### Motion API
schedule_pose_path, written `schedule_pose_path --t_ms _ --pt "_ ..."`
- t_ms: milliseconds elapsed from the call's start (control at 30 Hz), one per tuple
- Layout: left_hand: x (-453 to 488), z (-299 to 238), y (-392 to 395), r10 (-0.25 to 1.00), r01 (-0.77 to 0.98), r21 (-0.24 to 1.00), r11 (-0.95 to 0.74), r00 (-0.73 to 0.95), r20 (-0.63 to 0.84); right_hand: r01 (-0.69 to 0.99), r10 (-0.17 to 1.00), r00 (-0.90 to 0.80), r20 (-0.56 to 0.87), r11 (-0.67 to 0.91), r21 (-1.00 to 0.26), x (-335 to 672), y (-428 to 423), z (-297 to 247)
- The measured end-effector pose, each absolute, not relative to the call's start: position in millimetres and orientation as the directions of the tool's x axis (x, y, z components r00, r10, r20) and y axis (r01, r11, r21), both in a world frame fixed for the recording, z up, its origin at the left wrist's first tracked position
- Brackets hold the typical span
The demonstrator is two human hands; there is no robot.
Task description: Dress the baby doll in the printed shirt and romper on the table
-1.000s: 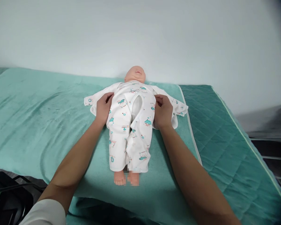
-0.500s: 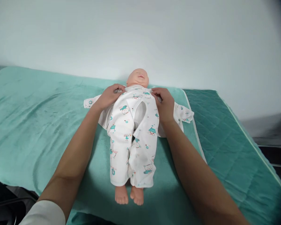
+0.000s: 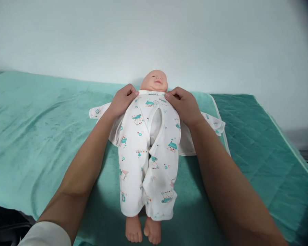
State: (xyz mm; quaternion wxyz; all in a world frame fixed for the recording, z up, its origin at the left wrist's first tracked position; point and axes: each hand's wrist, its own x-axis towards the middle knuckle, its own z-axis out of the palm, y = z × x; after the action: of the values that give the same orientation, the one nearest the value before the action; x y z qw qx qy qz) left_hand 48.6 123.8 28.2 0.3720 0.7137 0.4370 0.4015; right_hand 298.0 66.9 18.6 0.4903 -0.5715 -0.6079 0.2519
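Note:
A baby doll [image 3: 154,80] lies on its back, head away from me and bare feet toward me. White patterned baby pants [image 3: 133,160] with an open crotch cover its legs and reach up to just under the chin. My left hand [image 3: 123,99] pinches the top edge of the pants at the left, fingers closed. At the right, my right hand [image 3: 183,103] pinches the same edge, its thumb on the cloth. Beneath the pants is a matching baby shirt [image 3: 188,141], whose sleeves spread out to both sides. The doll's arms are not visible.
A light green blanket [image 3: 46,136] lies under the doll, over a darker green quilted pad [image 3: 254,147] that shows at the right. A white wall [image 3: 154,37] rises behind. Dark items [image 3: 7,225] sit below the blanket's edge at lower left.
Both hands have drawn the pants' top edge upward toward the chin, and it now looks stretched straighter. My right hand has shifted a little to the right. The view sits slightly closer.

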Motion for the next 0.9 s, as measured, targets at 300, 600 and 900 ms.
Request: schedule_pose_path --t_ms 300,600,900 --pt "53 18 121 0.879 0.375 0.805 -0.46 0.319 0.354 0.414 0.88 0.179 0.441 0.339 -0.845 287 64 9" --pt "21 -4 71 0.84 0.468 0.698 -0.542 0.277 0.467 0.461 0.786 0.262 0.56 0.408 -0.788 272 -14 4" --pt "-2 -12 -8 0.835 0.622 0.573 -0.534 0.28 0.474 0.607 0.843 -0.286 0.456 0.527 -0.594 211 -173 29"
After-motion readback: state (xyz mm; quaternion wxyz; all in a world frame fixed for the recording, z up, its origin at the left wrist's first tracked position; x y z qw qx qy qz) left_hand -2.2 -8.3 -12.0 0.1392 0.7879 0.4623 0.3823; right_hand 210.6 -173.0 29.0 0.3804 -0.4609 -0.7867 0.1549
